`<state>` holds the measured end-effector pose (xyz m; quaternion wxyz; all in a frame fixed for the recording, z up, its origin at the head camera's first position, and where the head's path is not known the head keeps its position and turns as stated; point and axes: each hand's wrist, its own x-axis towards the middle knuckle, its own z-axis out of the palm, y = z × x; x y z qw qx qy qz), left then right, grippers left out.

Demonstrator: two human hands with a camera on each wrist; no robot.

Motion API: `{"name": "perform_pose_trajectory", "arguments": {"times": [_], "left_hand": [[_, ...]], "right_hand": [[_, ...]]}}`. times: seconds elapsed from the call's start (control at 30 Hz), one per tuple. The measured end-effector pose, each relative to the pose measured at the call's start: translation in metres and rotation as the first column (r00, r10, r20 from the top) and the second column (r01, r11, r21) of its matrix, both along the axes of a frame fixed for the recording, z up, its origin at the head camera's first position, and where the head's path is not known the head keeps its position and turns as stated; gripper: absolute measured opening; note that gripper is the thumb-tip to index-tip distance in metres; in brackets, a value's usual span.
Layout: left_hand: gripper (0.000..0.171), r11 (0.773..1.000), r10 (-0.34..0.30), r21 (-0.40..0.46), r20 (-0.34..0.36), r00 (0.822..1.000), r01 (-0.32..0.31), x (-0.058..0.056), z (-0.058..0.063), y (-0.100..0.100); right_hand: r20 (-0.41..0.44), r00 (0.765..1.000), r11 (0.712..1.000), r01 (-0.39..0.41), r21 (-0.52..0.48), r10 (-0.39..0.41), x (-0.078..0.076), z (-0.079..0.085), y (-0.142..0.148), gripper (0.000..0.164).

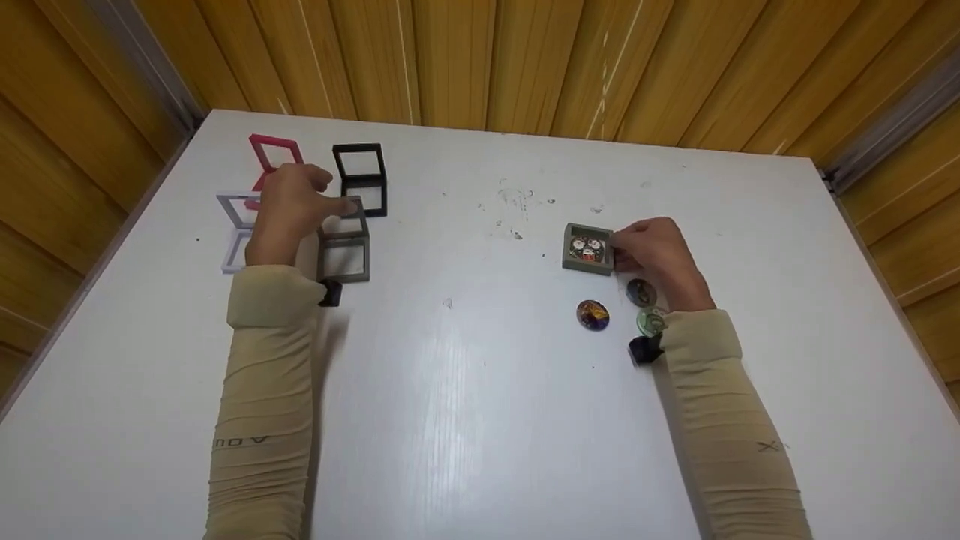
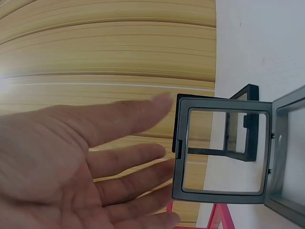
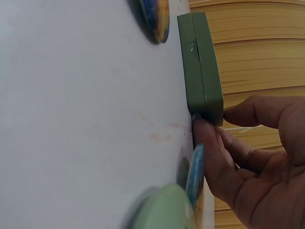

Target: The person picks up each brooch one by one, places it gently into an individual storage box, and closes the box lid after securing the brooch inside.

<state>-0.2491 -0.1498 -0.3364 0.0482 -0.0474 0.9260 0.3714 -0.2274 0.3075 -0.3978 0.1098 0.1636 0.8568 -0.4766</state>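
Two tan sleeves point(image 1: 262, 405) reach over the white table point(image 1: 480, 420). Just past the right cuff lie three loose pieces: a green disc point(image 1: 649, 321), an orange-and-purple disc point(image 1: 592, 315) a little apart from it, and a dark disc point(image 1: 641, 292) near the wrist. Beyond them sits the olive case point(image 1: 589, 268), closed and flat on the table; behind its clear window is a round patterned piece point(image 1: 587, 247) with two white circles and a patch of red. The right hand point(image 1: 660, 253) pinches a corner of this case between thumb and fingers.

Over on the left stands the grey case point(image 1: 356, 274), its base flat and its lid raised, the table showing through the base's clear pane. The left hand point(image 1: 285, 210) is at that lid, fingers extended and spread; whether they touch it I cannot tell. Partly hidden by this hand is the lilac case point(image 1: 234, 262), also open. Farthest off, the black case point(image 1: 384, 180) and the pink case point(image 1: 274, 140) stand with lids raised.
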Motion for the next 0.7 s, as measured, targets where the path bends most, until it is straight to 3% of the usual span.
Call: {"name": "perform_pose_trajectory", "arguments": {"times": [0.33, 0.7], "left_hand": [[0.057, 0.998, 0.066, 0.013, 0.053, 0.996, -0.067, -0.004, -0.003, -0.004], [0.035, 0.995, 0.097, 0.011, 0.005, 0.995, -0.097, -0.006, -0.007, -0.007]], "right_hand": [[-0.008, 1.000, 0.999, -0.003, 0.053, 0.003, -0.005, 0.002, 0.009, 0.039], [-0.027, 0.999, 0.999, 0.044, 0.023, -0.043, -0.011, 0.002, 0.018, 0.038]]}}
